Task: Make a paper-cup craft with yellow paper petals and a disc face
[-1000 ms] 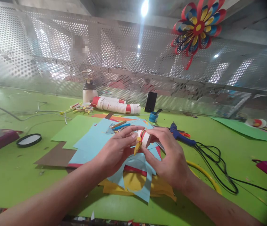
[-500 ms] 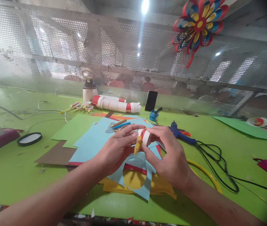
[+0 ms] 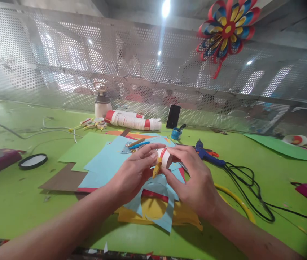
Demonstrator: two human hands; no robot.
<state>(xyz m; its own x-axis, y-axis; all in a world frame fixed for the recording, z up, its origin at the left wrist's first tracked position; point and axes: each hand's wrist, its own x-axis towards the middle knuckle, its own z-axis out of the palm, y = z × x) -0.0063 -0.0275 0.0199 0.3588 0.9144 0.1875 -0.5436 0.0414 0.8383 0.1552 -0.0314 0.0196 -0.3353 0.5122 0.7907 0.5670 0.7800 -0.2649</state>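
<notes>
Between my two hands is a small white paper cup point(image 3: 166, 159) with a red band, tipped on its side. A folded yellow paper piece point(image 3: 157, 169) sticks out at its near left end. The fingers of my left hand point(image 3: 139, 168) are closed on the cup's left side, thumb on top. My right hand point(image 3: 192, 177) grips the right side between thumb and fingers. Beneath them lie light blue paper point(image 3: 165, 218) with a round hole cut in it and yellow paper point(image 3: 185, 213). Part of the cup is hidden by my fingers.
A blue glue gun point(image 3: 210, 157) with a black cord lies to the right. Behind stand stacked paper cups point(image 3: 134, 121), a bottle point(image 3: 102, 106), a phone point(image 3: 173, 116) and a blue pot point(image 3: 176, 133). Coloured sheets point(image 3: 99, 159) spread left; a yellow ring point(image 3: 240, 200) sits right.
The cup has turned slightly in my fingers: the dark gap beside its red band no longer shows, and the yellow piece has shifted a little. Both hands keep their hold.
</notes>
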